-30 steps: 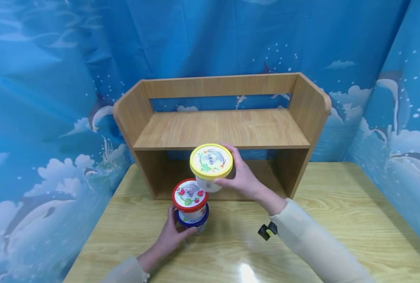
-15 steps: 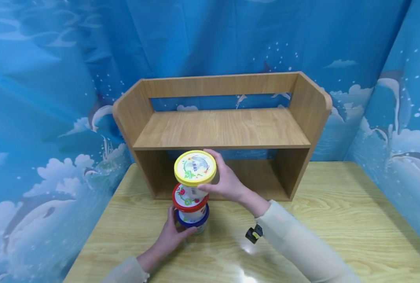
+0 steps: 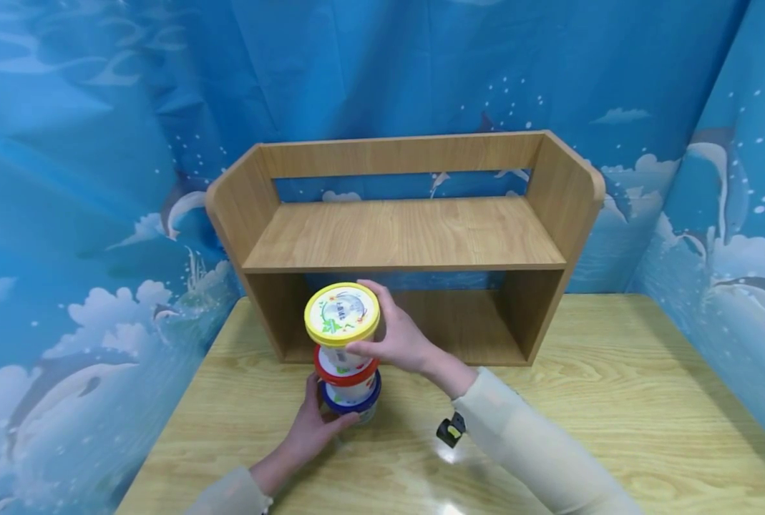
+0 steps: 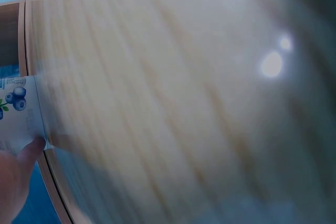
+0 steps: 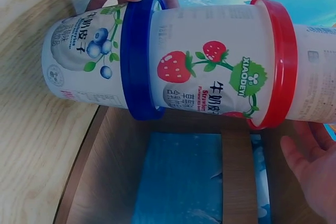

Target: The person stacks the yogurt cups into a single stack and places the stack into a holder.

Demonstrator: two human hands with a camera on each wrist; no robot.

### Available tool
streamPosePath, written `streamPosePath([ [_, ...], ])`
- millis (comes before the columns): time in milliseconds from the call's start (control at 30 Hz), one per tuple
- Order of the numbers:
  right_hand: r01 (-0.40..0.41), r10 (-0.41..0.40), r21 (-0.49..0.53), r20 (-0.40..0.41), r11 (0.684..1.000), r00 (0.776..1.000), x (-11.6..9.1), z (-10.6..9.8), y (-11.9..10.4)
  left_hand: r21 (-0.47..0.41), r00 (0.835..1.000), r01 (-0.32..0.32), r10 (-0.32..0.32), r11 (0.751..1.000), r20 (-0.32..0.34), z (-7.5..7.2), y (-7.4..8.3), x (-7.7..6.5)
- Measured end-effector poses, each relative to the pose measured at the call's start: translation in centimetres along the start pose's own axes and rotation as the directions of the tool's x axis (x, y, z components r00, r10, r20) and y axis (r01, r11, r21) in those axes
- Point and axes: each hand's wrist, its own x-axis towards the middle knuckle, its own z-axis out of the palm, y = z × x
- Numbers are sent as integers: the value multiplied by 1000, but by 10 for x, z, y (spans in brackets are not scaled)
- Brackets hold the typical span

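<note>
Three lidded paper tubs stand in a column on the table. Lowest is the blue-lidded tub (image 5: 86, 59), printed with blueberries; my left hand (image 3: 305, 433) grips its side, thumb at the front. On it sits the red-lidded tub (image 5: 210, 61), which shows strawberries. My right hand (image 3: 404, 336) holds the yellow-lidded tub (image 3: 342, 315) from the right, its base meeting the red lid in the right wrist view. The left wrist view catches only part of the blueberry tub (image 4: 18, 116) and a fingertip at its edge. The head view hides much of the lower tubs.
A two-level wooden shelf (image 3: 408, 232) stands right behind the tubs on the wood-grain table (image 3: 614, 400). Its lower front edge lies close to the stack. A blue sea-print curtain (image 3: 382, 71) surrounds the table. A small black device (image 3: 449, 430) hangs at the right cuff.
My right hand has carried the yellow-lidded tub left and down onto the red-lidded tub. My left hand has stayed on the blue-lidded tub.
</note>
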Motion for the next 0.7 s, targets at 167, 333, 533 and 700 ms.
streamPosePath([
  [167,-7,7,-12,8,1000,1000,0,2,-1,-1,1000,-12,12,1000,3,0,-2,0],
  [333,-8,8,-6,7,1000,1000,-2,1,-1,0,1000,-12,12,1000,3,0,-1,1],
  [533,3,-3,-4,1,1000,1000,-4,0,1,-5,1000,-9,9,1000,2,0,1,0],
  [700,14,-15,-34,-27,999,1000,-9,-2,2,-5,1000,-11,11,1000,-1,0,0,0],
])
